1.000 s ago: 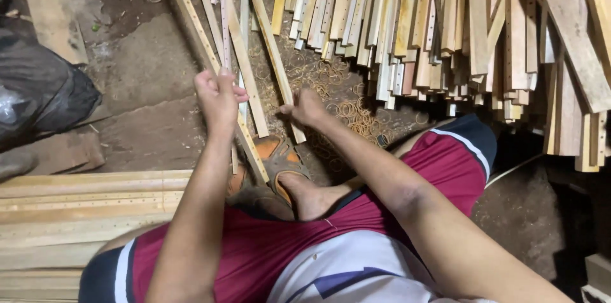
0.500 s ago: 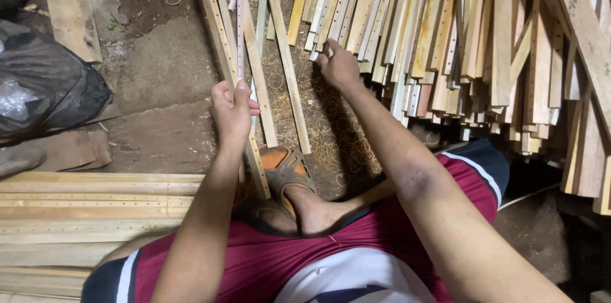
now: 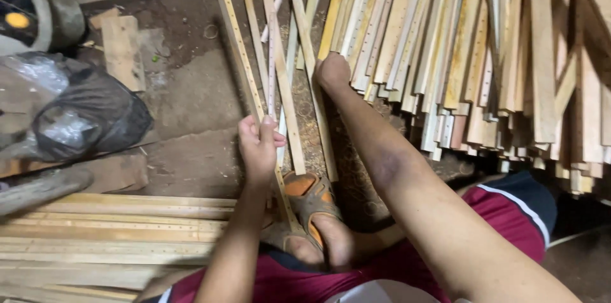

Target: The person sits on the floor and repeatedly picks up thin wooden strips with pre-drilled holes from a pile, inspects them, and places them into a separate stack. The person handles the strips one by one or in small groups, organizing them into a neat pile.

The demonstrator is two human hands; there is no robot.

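My left hand point(image 3: 259, 146) is closed around a long thin wooden slat with a row of small holes point(image 3: 237, 42) that runs up and to the left across the dirt floor. My right hand point(image 3: 332, 72) reaches further out and grips the near end of a slat point(image 3: 337, 20) at the left edge of a big pile of slats point(image 3: 458, 42). A few loose slats point(image 3: 289, 86) lie between my hands. My foot in an orange sandal point(image 3: 310, 204) rests below them.
A stack of long slats point(image 3: 121, 233) lies flat at the lower left. A dark plastic bag point(image 3: 83, 115) and a short board point(image 3: 121, 51) sit on the dirt floor at the left. Sawdust covers the ground near the sandal.
My right hand has stretched away from my body, from beside the loose slats to the edge of the big pile. My left hand has kept its hold on the holed slat.
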